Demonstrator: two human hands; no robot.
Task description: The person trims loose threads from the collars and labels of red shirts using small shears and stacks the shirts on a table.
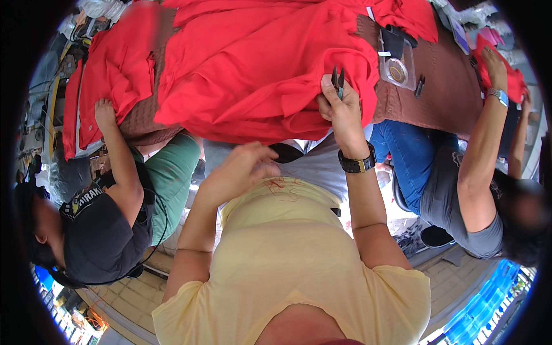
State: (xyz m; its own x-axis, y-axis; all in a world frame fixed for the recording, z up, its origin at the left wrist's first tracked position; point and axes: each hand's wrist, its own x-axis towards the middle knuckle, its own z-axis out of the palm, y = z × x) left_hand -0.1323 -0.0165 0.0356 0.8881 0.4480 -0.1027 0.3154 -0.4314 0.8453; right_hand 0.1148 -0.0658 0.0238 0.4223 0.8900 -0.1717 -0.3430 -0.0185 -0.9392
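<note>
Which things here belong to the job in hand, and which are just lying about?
Likely part of the job:
snips, in the right hand
red cloth, spread in front

Seemingly just lying about:
clear tray
small black object beside it
loose red threads on the shirt

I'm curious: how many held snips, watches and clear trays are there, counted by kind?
Snips held in the right hand: 1
Watches: 2 (black watch, silvery watch)
Clear tray: 1
Total: 4
</note>
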